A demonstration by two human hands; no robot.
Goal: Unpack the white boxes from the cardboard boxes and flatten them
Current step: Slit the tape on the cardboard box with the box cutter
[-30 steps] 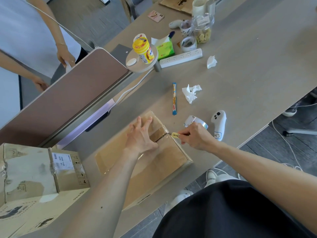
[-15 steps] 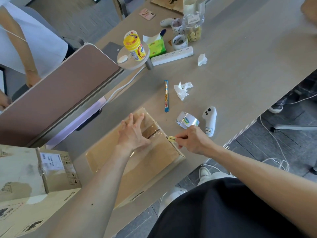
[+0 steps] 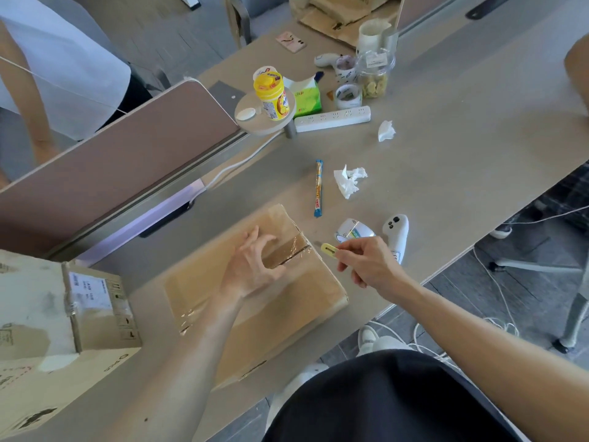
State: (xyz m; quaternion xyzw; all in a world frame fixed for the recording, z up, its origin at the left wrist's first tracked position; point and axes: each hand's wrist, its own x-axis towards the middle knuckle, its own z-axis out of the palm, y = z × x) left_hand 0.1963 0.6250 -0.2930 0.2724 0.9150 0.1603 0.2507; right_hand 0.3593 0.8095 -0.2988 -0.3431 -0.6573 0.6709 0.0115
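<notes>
The person wears a black garment (image 3: 398,406) that fills the lower right of the view. The left hand (image 3: 251,266) and right hand (image 3: 366,266) are bare, and so are both forearms (image 3: 178,362). White shoes (image 3: 369,338) show just beyond the black cloth.

A power strip (image 3: 333,119) and crumpled tissue (image 3: 349,181) lie on the table (image 3: 462,193).

You can read little here. On the large brown cardboard box (image 3: 47,330) at the tabletop's left edge, a printed logo (image 3: 119,358) near its lower side looks like "PICO", seen upside down. Its white shipping label (image 3: 90,290) carries lines too small to read, with black handling pictograms (image 3: 122,314) beside it. Lettering on the long blue-and-orange sweet wrapper (image 3: 318,188) and the handwritten mark on the white controller's sticker (image 3: 396,257) are illegible.
</notes>
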